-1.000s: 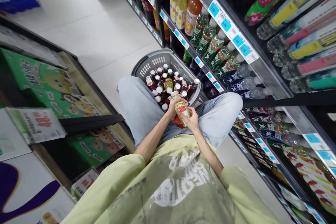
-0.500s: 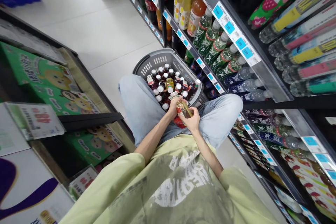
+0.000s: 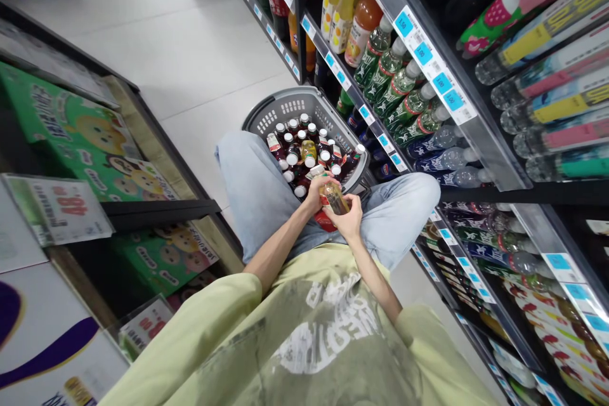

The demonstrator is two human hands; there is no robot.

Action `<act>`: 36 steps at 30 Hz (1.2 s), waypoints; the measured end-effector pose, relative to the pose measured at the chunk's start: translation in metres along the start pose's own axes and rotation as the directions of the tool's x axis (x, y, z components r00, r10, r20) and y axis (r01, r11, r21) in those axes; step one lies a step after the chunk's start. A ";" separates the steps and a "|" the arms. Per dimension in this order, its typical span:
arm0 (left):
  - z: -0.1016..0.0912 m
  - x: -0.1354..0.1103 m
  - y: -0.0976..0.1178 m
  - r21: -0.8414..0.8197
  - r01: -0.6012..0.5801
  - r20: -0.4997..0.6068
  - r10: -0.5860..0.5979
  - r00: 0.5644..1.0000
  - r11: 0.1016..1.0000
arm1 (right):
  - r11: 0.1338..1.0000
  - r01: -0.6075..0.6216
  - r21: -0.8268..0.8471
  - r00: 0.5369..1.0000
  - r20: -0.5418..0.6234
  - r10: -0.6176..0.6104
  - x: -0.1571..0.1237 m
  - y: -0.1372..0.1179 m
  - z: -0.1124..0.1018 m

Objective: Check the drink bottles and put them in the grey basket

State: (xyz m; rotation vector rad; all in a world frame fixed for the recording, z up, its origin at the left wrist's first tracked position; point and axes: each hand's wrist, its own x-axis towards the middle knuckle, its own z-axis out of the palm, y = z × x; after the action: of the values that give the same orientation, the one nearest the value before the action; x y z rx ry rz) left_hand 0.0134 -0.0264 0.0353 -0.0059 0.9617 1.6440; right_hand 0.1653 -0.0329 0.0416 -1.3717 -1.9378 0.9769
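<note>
Between my knees, both hands are wrapped around a small bottle (image 3: 335, 200) of pale yellowish drink with a red and white label. My left hand (image 3: 316, 193) grips its far end, towards the basket. The near end rests in my right hand (image 3: 349, 216). Just beyond my hands stands a grey shopping basket (image 3: 273, 108), holding several dark bottles (image 3: 289, 144) with white caps and a yellowish bottle (image 3: 309, 150) among them. Something red (image 3: 325, 222) shows below the held bottle, partly covered by my hands.
On the right, a drinks shelf (image 3: 428, 70) carries rows of bottles, with green soda bottles (image 3: 387, 73) close to the basket. To the left, a shelf holds green boxes (image 3: 66, 133) and a price card (image 3: 66, 209) juts out. Pale floor tiles (image 3: 214, 63) lie beyond the basket.
The camera view has shifted slightly. Both hands keep hold of the bottle, which has barely moved; the basket and its bottles look the same.
</note>
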 end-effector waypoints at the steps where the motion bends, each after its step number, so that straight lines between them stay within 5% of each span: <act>1: 0.000 0.000 0.000 0.002 0.000 0.002 0.000 1.000 1.000 | 1.000 -0.008 -0.002 1.000 0.004 0.008 0.000 0.000 0.000; 23: 0.003 -0.002 0.006 0.021 -0.002 0.032 0.001 0.999 1.000 | 0.990 -0.136 0.031 0.990 0.030 0.135 0.002 -0.005 -0.002; 31: 0.002 -0.001 0.012 0.035 -0.013 0.142 0.008 0.990 0.999 | 0.906 -0.313 0.285 0.950 0.115 0.292 0.005 -0.010 -0.005; 36: 0.004 -0.003 0.016 -0.063 0.115 0.137 -0.105 0.985 0.991 | 0.745 -0.403 0.532 0.915 0.226 0.334 0.007 -0.004 -0.002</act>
State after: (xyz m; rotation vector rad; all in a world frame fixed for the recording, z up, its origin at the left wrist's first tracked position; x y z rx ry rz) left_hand 0.0035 -0.0260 0.0483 0.0031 0.7873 1.5551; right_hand 0.1620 -0.0266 0.0461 -1.3662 -1.2763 1.7008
